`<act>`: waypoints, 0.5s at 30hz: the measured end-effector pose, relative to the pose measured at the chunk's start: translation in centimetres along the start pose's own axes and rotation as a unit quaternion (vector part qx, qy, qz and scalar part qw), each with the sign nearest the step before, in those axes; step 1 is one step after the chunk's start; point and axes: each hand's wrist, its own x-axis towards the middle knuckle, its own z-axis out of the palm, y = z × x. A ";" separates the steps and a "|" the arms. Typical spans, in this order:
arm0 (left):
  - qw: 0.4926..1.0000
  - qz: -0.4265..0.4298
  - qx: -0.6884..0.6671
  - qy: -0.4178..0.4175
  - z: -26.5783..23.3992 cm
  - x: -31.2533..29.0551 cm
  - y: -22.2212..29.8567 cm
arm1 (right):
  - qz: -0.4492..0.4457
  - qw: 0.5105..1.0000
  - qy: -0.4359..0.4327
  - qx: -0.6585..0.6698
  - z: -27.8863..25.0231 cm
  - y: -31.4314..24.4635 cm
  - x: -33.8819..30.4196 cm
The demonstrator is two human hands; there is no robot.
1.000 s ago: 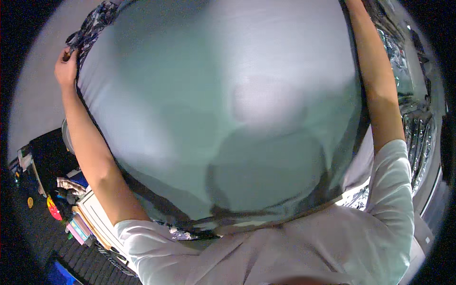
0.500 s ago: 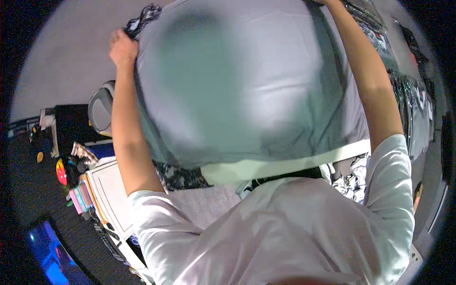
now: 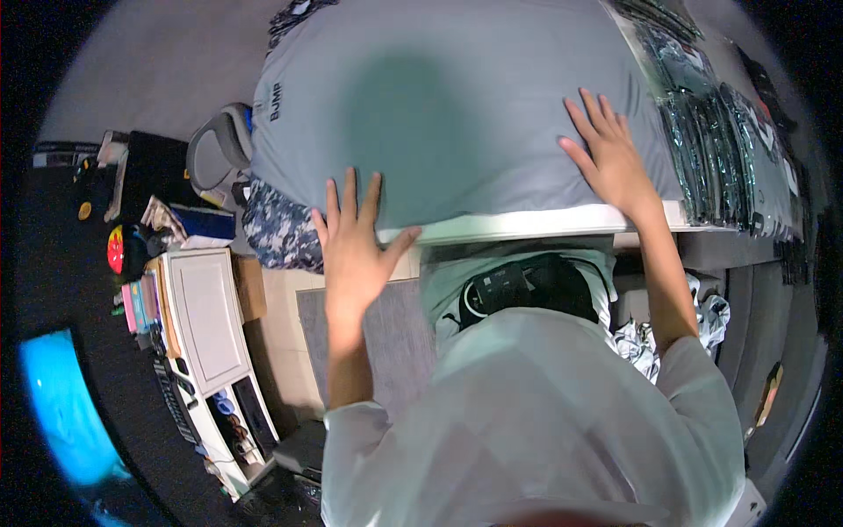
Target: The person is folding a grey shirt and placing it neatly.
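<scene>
A person in a white shirt is pressing both bare hands flat on a grey garment that is lying spread over a white table. The left hand is resting open, fingers splayed, at the garment's near hem, grasping nothing; its thumb is reaching toward the table's pale front edge just beside it. The right hand is lying open too, palm down and fingers fanned, on the cloth close to its right border, with the wrist crossing the table edge. The garment is stretching away from both palms and between them, its dark shadowed middle sitting just beyond the left fingertips. Just past the right hand's little finger, a row of dark plastic-wrapped packets is lining the table. Under the left hand's outer side, a camouflage-patterned cloth is hanging off the table corner. Farther out on that side, a grey chair back is standing, and below the left forearm a white cabinet is crowded with small coloured items.
</scene>
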 end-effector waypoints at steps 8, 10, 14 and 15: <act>0.940 -0.087 -0.063 0.322 6.4 -6.5 -5.3 | 0.065 0.992 -0.008 -0.107 -2.7 3.3 -7.7; 0.887 -0.143 -0.076 0.433 7.5 -6.2 -6.1 | 0.057 0.990 -0.014 -0.127 -3.1 3.1 -8.7; 0.720 -0.281 -0.434 0.464 10.7 -6.5 -8.1 | 0.016 0.990 -0.034 -0.137 -4.1 3.1 -10.1; 0.632 -0.309 -0.582 0.409 11.3 -7.2 -9.8 | -0.016 0.991 -0.044 -0.125 -4.3 3.1 -10.4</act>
